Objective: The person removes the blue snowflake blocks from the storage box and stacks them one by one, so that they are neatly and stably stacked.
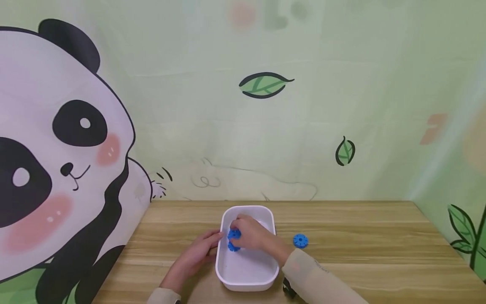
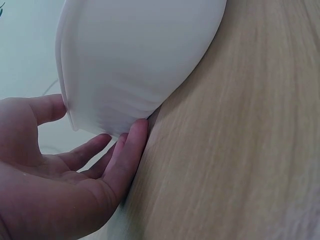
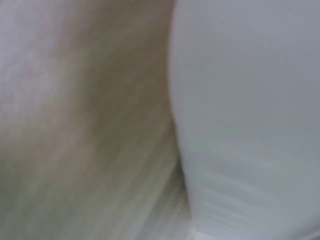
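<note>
A white plastic bin stands on the table, its long side running away from me. My right hand reaches into its left part, and the thumb and fingers pinch a blue notched plastic disc. Just below that, another blue piece shows under the thumb, partly hidden. Outside the bin, my left hand rests against the left wall. In the left wrist view, the left thumb touches the bin's rim, and the nearly straight fingers lie along the outer wall close to the tabletop.
To the right of the bin, a blue notched disc lies flat on the wooden table. A small black object sits beside the bin, partly behind the right sleeve. A panda-print cloth hangs behind the table.
</note>
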### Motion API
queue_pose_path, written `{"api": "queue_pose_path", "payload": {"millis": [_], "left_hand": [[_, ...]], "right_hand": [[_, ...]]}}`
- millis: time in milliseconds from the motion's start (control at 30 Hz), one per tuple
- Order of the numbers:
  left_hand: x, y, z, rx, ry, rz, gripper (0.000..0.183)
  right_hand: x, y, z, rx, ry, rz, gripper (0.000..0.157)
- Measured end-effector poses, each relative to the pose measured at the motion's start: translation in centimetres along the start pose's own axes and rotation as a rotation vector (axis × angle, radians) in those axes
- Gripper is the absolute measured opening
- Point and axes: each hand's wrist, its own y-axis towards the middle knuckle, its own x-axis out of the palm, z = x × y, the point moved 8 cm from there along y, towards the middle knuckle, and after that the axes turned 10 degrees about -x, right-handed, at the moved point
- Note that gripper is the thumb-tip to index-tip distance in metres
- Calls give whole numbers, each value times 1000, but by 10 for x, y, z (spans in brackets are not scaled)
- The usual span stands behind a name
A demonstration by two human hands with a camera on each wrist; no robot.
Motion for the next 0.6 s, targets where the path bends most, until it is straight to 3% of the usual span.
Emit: {"api": "queue_pose_path", "payload": {"millis": [200, 333, 600], "left_hand": [[1, -1, 1, -5, 7, 2, 63], [2, -1, 1, -13, 14, 5, 62], [-1, 1, 1, -26, 23, 25, 64]], "right_hand": [[-15, -9, -8, -4, 14, -51, 31], [-33, -21, -7, -1, 37, -26, 31], [-64, -46, 10, 103, 87, -8, 38]]}}
